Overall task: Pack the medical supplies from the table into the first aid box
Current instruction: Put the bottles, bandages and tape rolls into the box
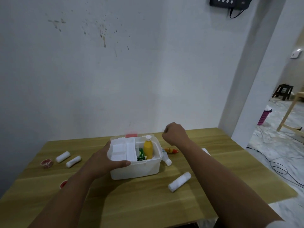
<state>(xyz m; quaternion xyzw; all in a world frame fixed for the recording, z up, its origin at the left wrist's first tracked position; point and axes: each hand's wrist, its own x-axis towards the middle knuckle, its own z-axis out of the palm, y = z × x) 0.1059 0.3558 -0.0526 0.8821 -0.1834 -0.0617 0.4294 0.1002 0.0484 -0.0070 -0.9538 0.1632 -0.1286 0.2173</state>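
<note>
The white first aid box (136, 170) stands open at the table's middle. Inside it a yellow bottle (148, 148) stands upright beside a green carton (141, 155), with a white inner tray (122, 150) on the left half. My left hand (105, 160) grips the box's near-left rim. My right hand (175, 134) hovers just right of the box's far corner, fingers curled shut; nothing shows in it. On the table lie an orange tube (171, 150), a small white bottle (167, 160), a gauze roll (180, 181) at the right and two gauze rolls (63, 156) (73, 161) at the left.
Two small red-lidded cups (47, 163) (63, 184) sit at the table's left side. A white wall runs behind the wooden table (148, 203). To the right the floor holds cables, a purple bottle (264, 117) and a wooden frame.
</note>
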